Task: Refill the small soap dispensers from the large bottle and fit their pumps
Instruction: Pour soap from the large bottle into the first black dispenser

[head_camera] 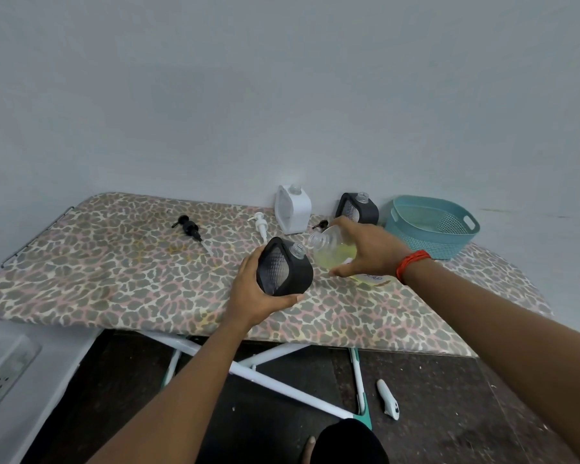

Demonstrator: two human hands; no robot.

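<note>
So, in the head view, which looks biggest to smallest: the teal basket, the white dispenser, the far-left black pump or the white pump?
1. teal basket, largest.
2. white dispenser, next.
3. black pump and white pump: both small and too alike to rank, though the black looks slightly longer.

Both my forearms [195, 373] are bare; a red-orange thread band [412, 264] wraps my right wrist, right of centre frame.

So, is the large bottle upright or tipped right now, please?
Tipped: the right hand slants the large bottle, neck toward the black dispenser.
</note>
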